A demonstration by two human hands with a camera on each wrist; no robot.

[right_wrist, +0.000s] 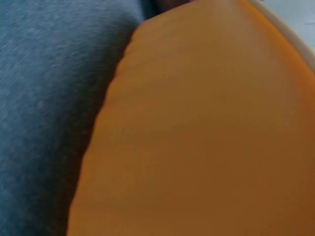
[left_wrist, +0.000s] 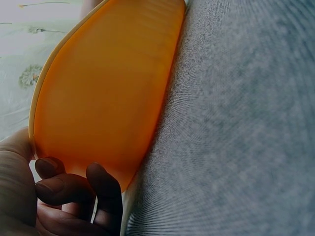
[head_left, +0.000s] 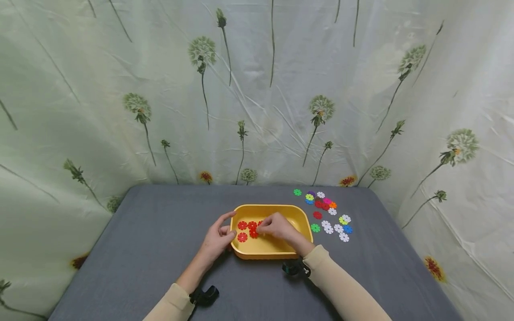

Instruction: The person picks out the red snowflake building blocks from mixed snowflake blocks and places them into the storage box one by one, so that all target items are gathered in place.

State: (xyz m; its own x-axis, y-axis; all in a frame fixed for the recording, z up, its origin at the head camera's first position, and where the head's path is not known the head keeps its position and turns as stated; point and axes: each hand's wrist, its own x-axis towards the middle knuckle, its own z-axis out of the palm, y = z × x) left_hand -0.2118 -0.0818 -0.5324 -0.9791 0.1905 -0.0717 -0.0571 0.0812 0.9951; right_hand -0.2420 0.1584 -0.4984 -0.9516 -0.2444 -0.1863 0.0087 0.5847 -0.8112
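A yellow plastic basin stands on the table, several red notched discs lying at the left of its floor. My left hand grips the basin's left end; in the left wrist view its curled fingers lie against the outer wall, with the thumb at the rim. Reaching over the near rim, my right hand is inside the basin, fingertips pinching at a red disc among the others. The basin's wall hides that hand in the right wrist view.
Loose notched discs lie on the grey table right of the basin: white discs, a green disc, a red disc, a blue disc and other colours. A flower-printed curtain hangs behind the table.
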